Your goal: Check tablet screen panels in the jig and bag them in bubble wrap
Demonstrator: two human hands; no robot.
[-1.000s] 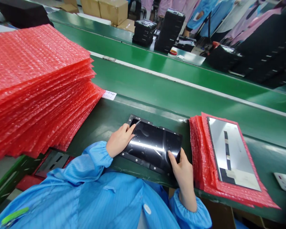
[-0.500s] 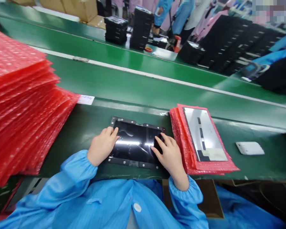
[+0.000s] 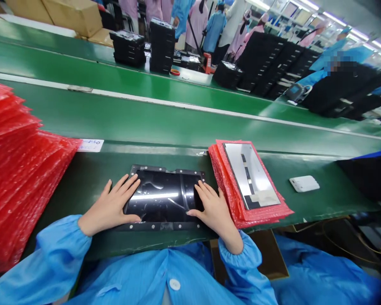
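Grip open: left hand (image 3: pixel 109 207) and right hand (image 3: pixel 212 207) rest flat, partly hiding the black panel (image 3: pixel 163 195).

The green bench (image 3: pixel 165 245) carries a tall stack of red bubble bags (image 3: pixel 19 178), a paper label (image 3: pixel 90 145) beside it, and a black panel (image 3: pixel 163 197). Further right lie a lower bag pile (image 3: pixel 220 182) under a silver panel (image 3: pixel 250 176) and a white card (image 3: pixel 304 183).

- A flat, rectangular black glass panel (image 3: pixel 165 195), glossy, with a pale band of reflected light across its middle
- A matte black frame (image 3: pixel 158 226) around it, with small round metal studs along its edges
- It lies flat on the dark green desk (image 3: pixel 92 169), long side running left to right
- The left hand (image 3: pixel 109 207) and right hand (image 3: pixel 214 207), 2 bare and open, press on its lower corners
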